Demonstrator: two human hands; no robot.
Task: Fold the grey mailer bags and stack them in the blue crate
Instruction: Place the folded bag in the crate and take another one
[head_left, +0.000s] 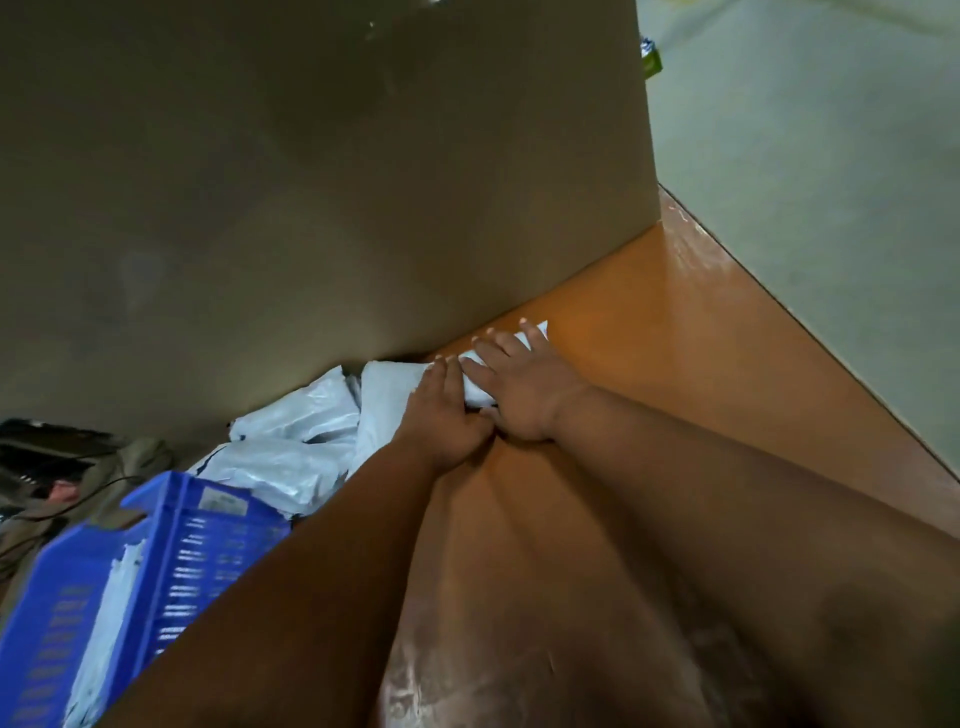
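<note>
Two hands are out over the orange-brown table (649, 332), side by side and touching at the centre of the frame, both laid on one grey mailer bag (478, 387) that lies against the foot of the tall brown board (322, 182) standing at the table's back edge. The left hand (441, 415) rests flat on the bag's near part with fingers fairly straight; the right hand (524, 389) spreads its fingers (532, 335) over the far end, pressing it down rather than gripping it. To the lower left of that bag lies a loose heap of more grey bags (296, 441), three or so, though their edges blur together and an exact count cannot be made. One blue crate (171, 561) sits at the lower left of the frame, just beside the heap, with pale bags (111, 613) inside it; how many it holds is unclear. Beyond the table's right edge is a pale green floor (810, 208).
</note>
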